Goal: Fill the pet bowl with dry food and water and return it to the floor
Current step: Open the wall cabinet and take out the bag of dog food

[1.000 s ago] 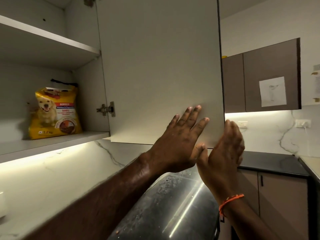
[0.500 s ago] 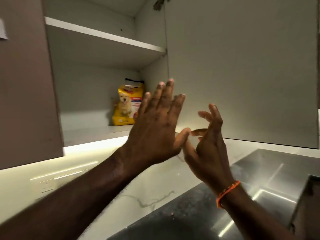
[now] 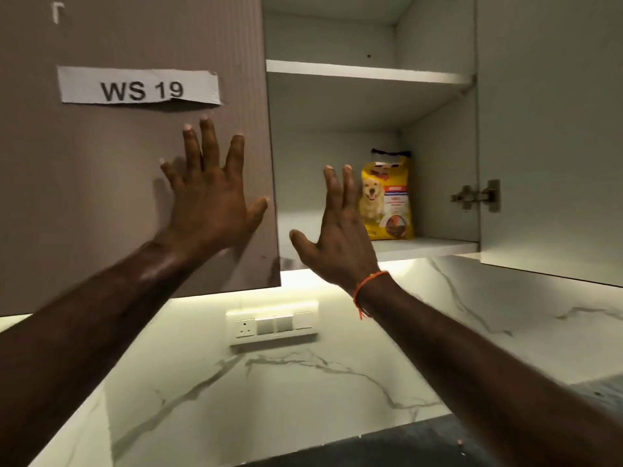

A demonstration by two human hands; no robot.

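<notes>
Both hands were raised, fingers straight and spread, gripping nothing: left hand (image 3: 210, 200) flat against the closed left door (image 3: 118, 197), probably as a brace, right hand (image 3: 337, 230) in the open cupboard mouth, aimed toward the bag. Food bag (image 3: 387, 197) stood upright at the far right of the lower shelf (image 3: 431, 246), just beyond the fingertips, untouched. Bowl not in view; right door (image 3: 549, 136) swung wide, clearing the reach.
</notes>
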